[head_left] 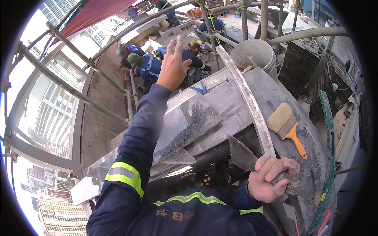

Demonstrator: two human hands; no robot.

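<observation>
My left hand (176, 65) is raised above the work surface, its fingers stretched up and apart, holding nothing. Its arm throws a shadow on a grey stone slab (204, 114) below. My right hand (271, 177) is closed round the handle of a pointed trowel (241, 154), whose grey blade sticks out to the left. Just beyond that hand ends a long, pale, dusty straight bar (247, 96), lying across the surface. A wide paintbrush (289, 129) with pale bristles and an orange handle lies right of the bar.
A white bucket (271, 59) stands at the back, with a blue clamp (202, 88) to its left. Scaffold pipes (75, 90) cross the left side. Several co-workers (151, 67) crouch beyond the slab. A green level-like bar (327, 137) runs along the right edge.
</observation>
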